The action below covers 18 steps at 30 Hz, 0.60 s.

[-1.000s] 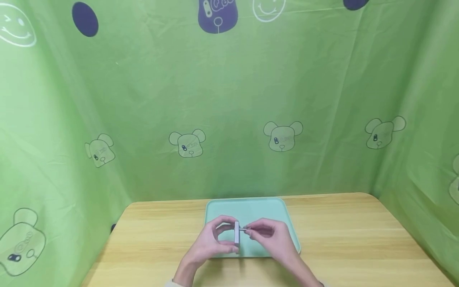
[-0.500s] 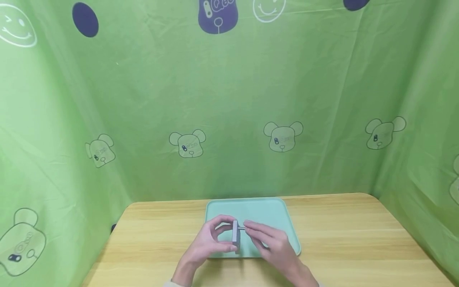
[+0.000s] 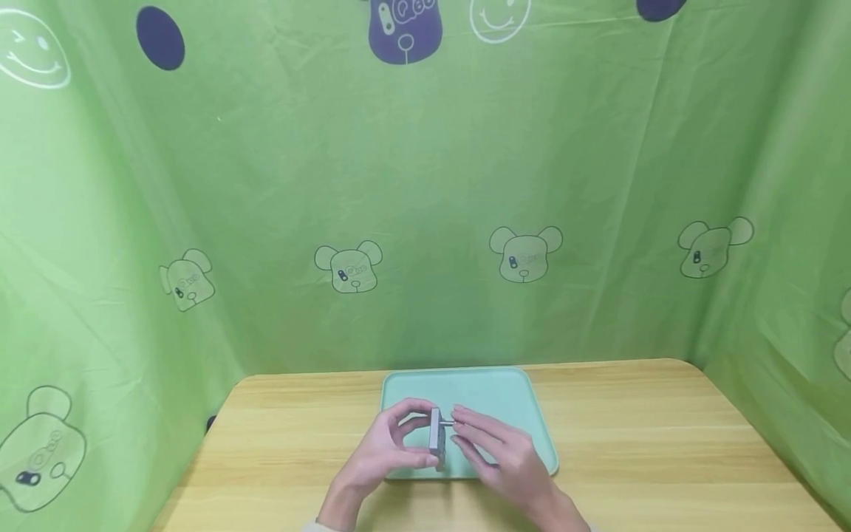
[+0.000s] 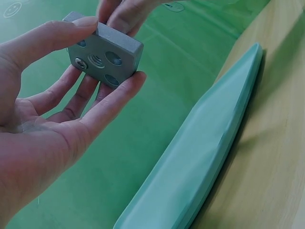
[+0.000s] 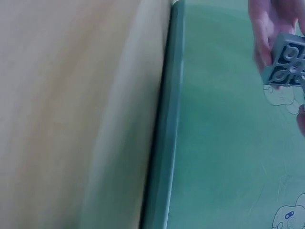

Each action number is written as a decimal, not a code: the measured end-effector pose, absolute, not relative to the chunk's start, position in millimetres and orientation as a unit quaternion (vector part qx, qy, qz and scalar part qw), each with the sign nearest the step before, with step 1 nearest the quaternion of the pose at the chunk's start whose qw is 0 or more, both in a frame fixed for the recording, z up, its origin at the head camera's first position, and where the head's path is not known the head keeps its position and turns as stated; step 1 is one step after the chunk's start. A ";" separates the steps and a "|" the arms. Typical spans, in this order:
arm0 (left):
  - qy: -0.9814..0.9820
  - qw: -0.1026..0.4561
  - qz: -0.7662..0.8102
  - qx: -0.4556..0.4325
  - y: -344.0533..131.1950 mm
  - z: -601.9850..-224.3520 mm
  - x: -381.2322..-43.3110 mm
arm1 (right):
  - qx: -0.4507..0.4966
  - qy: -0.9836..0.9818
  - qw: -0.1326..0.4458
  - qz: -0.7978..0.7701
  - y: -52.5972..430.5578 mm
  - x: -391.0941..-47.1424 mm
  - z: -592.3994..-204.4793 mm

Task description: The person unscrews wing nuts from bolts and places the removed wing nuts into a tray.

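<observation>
My left hand [image 3: 382, 451] grips a small square grey metal plate [image 3: 435, 432] by its edges, thumb on one side and fingers on the other. Round holes and a threaded centre hole show on the plate [image 4: 119, 38] in the left wrist view, with a small screw head [image 4: 81, 63] in one corner. Ribbed rings mark its other face in the right wrist view. From the plate's right side a thin metal screw [image 3: 448, 423] sticks out. Fingertips of my right hand [image 3: 518, 462] hold its outer end, partly hiding it.
A pale turquoise tray [image 3: 479, 384] lies on the wooden table [image 3: 638, 428] beneath both hands. Green printed cloth [image 3: 425, 162] encloses the table at the back and both sides.
My right hand has gone from a tight pinch on the screw to longer, straighter fingers at its end. The plate has tilted slightly, showing more of its right face.
</observation>
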<state>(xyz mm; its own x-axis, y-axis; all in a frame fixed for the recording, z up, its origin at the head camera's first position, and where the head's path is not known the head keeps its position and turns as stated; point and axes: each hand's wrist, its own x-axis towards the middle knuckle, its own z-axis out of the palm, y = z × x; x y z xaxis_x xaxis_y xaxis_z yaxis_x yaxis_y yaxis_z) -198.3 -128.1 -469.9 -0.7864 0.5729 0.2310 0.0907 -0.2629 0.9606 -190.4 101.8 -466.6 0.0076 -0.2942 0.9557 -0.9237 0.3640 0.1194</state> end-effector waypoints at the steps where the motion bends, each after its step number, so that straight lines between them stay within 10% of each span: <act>1: 0.586 0.162 0.742 0.282 -127.9 -470.0 -198.4 | 0.464 -0.644 0.514 0.325 102.3 -189.9 -467.4; 5: 0.596 0.157 0.739 0.272 -126.6 -469.7 -198.8 | 0.352 -0.693 0.419 0.469 106.8 -184.5 -468.1; 11: 0.619 0.143 0.723 0.272 -123.6 -470.0 -199.9 | 0.112 -0.692 0.091 0.707 116.2 -177.9 -460.2; 18: 0.629 0.136 0.714 0.275 -122.4 -472.3 -199.4 | 0.076 -0.659 -0.101 0.742 121.1 -179.0 -458.5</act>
<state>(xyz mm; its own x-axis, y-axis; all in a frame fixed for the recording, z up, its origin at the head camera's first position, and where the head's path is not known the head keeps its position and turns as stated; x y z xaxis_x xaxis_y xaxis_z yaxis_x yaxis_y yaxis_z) -199.4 -122.4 -472.3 -0.8121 0.5399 0.2214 0.1518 -0.1710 0.9735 -179.0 121.1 -458.5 -0.9682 -0.2495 -0.0198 0.0491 -0.1119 -0.9925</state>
